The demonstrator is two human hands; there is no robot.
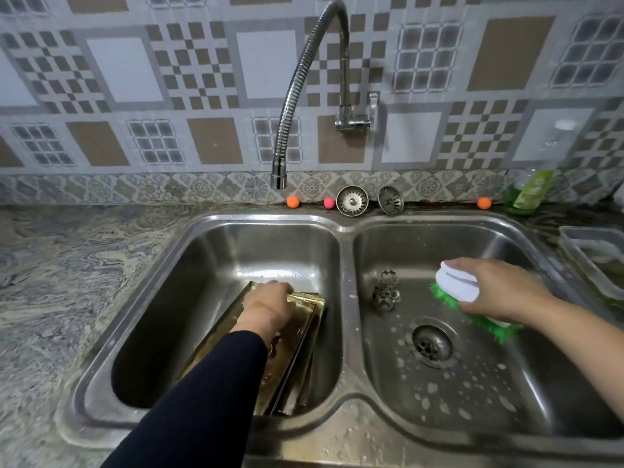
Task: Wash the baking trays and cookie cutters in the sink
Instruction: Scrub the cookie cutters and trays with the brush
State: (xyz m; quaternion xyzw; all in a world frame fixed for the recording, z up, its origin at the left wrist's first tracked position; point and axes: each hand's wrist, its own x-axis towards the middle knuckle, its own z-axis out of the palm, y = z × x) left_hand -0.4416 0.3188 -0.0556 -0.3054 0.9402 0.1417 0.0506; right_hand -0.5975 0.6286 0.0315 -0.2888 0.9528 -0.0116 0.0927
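Leaning trays: gold-coloured rectangular metal baking trays [300, 336] are stacked tilted in the left basin of the stainless double sink [347, 393], at 7 o'clock from the drain.
Handling: judged stiff, light, slippery when wet; best gripped along the raised rim.
Left hand [268, 307]: fingers are curled over the top tray's far edge, holding it.
Right hand [499, 290]: fingers are wrapped round a white-handled green-bristled scrub brush [459, 285] in the right basin.
Cutters: small silver metal cookie cutters [386, 292] lie at 11 o'clock from the drain.
Faucet: the flexible chrome faucet [304, 96] shows no running water.
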